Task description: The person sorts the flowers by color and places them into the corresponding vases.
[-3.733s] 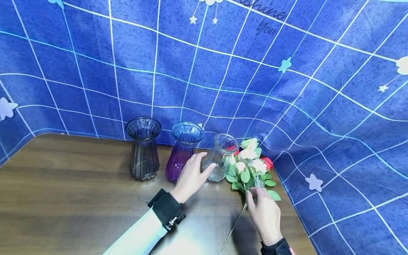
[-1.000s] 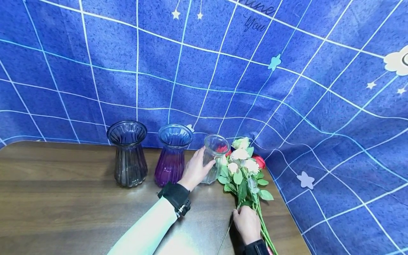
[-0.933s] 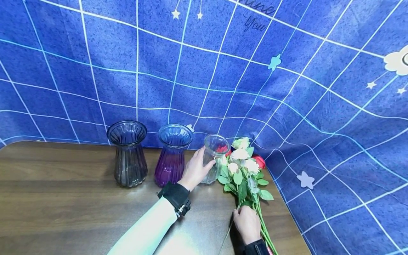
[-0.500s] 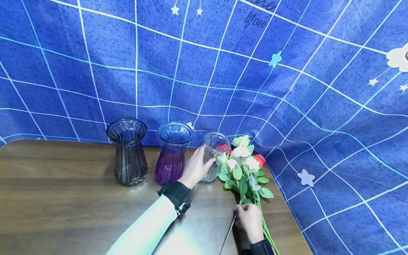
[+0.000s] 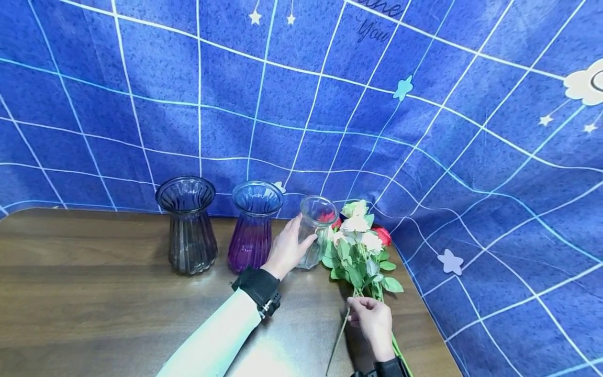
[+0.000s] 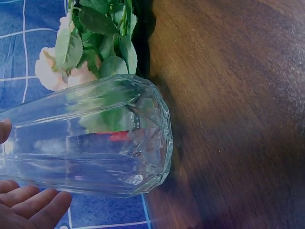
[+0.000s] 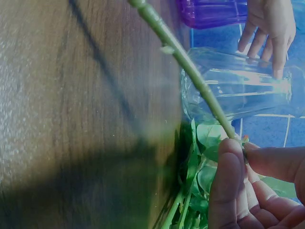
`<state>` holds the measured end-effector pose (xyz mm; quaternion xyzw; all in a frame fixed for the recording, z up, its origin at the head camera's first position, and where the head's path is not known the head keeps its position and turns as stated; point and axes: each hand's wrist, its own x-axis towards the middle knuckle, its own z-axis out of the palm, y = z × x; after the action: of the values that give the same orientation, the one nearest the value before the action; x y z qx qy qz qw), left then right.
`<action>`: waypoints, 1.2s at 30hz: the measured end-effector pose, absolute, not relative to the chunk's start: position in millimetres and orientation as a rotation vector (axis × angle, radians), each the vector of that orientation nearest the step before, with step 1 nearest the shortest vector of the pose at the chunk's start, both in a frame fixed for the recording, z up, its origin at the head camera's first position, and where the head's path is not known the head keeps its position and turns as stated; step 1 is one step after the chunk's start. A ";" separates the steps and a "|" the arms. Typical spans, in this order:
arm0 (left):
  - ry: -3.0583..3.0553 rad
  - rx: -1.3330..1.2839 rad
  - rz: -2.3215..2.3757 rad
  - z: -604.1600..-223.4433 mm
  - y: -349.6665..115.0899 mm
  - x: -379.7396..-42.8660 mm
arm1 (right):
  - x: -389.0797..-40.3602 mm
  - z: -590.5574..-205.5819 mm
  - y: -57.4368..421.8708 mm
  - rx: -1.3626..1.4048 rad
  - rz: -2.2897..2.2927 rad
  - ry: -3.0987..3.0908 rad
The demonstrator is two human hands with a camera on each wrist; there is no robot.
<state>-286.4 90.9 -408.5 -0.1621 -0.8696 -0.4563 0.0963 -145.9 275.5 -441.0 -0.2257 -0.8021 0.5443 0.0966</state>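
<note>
My left hand (image 5: 286, 248) holds the clear glass vase (image 5: 309, 256) near its neck, thumb on one side and fingers on the other; the vase stands upright on the table. With thumb and fingertips, my right hand (image 5: 372, 320) pinches the stem (image 7: 190, 71) of an artificial flower. That stem slants down toward the table's front, and in the right wrist view it runs clear of the wood. Its bloom is among the bunch of white and red roses (image 5: 355, 224) to the right of the vase, so I cannot tell which one it is. Other green stems (image 5: 398, 345) pass beneath the right hand.
A purple-blue glass vase (image 5: 252, 241) stands just left of the left hand, and a dark grey glass vase (image 5: 190, 241) farther left. The brown wooden table (image 5: 118, 314) ends at a blue gridded curtain (image 5: 282, 104) behind and on the right.
My left hand has moved onto the clear vase. My right hand went down along the stems, then slightly up with the pinched stem, and the leaves and a white bloom near it shifted.
</note>
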 end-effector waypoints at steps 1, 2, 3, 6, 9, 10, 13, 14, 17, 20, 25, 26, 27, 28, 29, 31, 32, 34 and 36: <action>-2.576 -0.480 -1.353 -408.4 90.6 -286.4 | -145.8 -440.9 275.5 -0.658 1.616 -2.375; -2.573 -0.480 -1.359 -408.3 90.4 -286.3 | -145.8 -440.9 275.4 -0.654 1.620 -2.373; -2.570 -0.482 -1.357 -408.1 90.3 -286.2 | -145.6 -441.1 275.5 -0.644 1.623 -2.374; -2.565 -0.483 -1.357 -407.2 90.3 -285.6 | -145.1 -441.2 275.8 -0.618 1.622 -2.380; -2.561 -0.478 -1.347 -407.1 90.8 -284.8 | -143.4 -440.0 275.6 -0.598 1.570 -2.401; -2.557 -0.477 -1.342 -407.1 91.1 -284.7 | -142.9 -438.9 275.4 -0.596 1.534 -2.411; -2.545 -0.479 -1.326 -406.9 92.0 -285.0 | -140.6 -434.3 274.7 -0.595 1.425 -2.442; -2.542 -0.479 -1.323 -406.9 92.1 -285.1 | -139.6 -432.4 274.4 -0.598 1.399 -2.447; -2.545 -0.476 -1.317 -407.1 92.1 -285.3 | -136.0 -425.7 272.9 -0.607 1.369 -2.436; -2.552 -0.470 -1.321 -408.0 91.7 -285.3 | -132.0 -416.9 271.8 -0.591 1.379 -2.397; -2.550 -0.472 -1.318 -410.6 90.5 -285.0 | -130.4 -400.9 268.5 -0.533 1.395 -2.285; -2.550 -0.474 -1.318 -410.9 90.3 -284.4 | -130.7 -397.8 267.7 -0.518 1.387 -2.260; -2.551 -0.474 -1.315 -411.1 90.2 -283.9 | -131.6 -394.6 267.0 -0.497 1.396 -2.225; -2.550 -0.474 -1.314 -411.3 90.2 -283.5 | -132.9 -391.4 266.6 -0.474 1.391 -2.199; -2.550 -0.473 -1.313 -411.3 90.2 -283.3 | -134.7 -387.8 266.3 -0.444 1.398 -2.164; -2.551 -0.470 -1.303 -410.7 89.9 -283.0 | -140.0 -379.4 266.0 -0.394 1.408 -2.104; -2.550 -0.470 -1.304 -410.1 89.8 -283.2 | -143.0 -374.6 266.2 -0.364 1.398 -2.084; -2.548 -0.470 -1.297 -409.5 89.6 -283.8 | -150.0 -365.0 267.5 -0.311 1.388 -2.053; -2.550 -0.472 -1.289 -408.4 88.9 -283.9 | -157.2 -354.9 268.7 -0.275 1.384 -2.028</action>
<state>-283.9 88.9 -408.4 -0.1617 -0.8739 -0.4417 0.1228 -157.2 268.7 -354.9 -0.1050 -0.7751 0.5288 0.3294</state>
